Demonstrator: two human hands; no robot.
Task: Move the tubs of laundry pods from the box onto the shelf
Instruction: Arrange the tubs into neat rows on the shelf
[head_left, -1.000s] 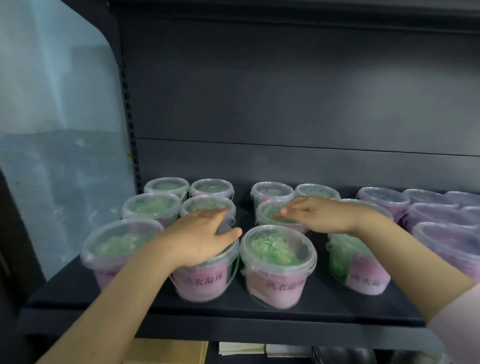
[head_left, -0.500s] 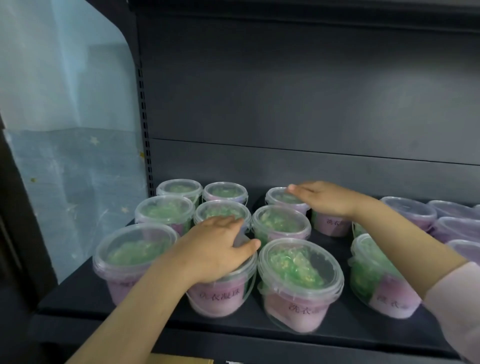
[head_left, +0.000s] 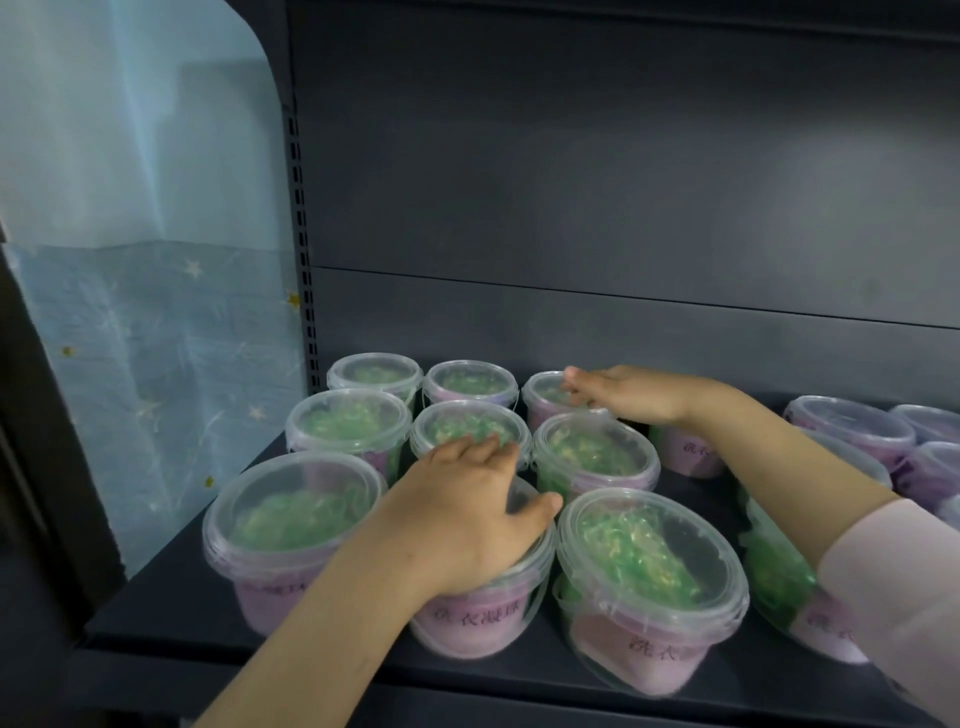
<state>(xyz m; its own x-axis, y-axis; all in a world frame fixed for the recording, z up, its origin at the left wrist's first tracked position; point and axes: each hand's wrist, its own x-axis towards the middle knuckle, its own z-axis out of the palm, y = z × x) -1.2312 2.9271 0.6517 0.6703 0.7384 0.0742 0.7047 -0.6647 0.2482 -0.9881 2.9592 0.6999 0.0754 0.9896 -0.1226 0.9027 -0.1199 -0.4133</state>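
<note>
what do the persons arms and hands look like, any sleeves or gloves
Both hands are bare: no gloves, rings, watch or bracelet in view. The left hand comes off a forearm bare right to the frame's bottom edge, with no sleeve showing. The right hand has a bare wrist and lower forearm, then a pale pink long sleeve pushed up toward the elbow, plain fabric with no print visible.

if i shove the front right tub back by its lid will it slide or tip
The front right tub already leans, so a push at the lid may tip it. It looks full of pods, probably heavy. The smooth shelf should let it slide if pushed low.
</note>
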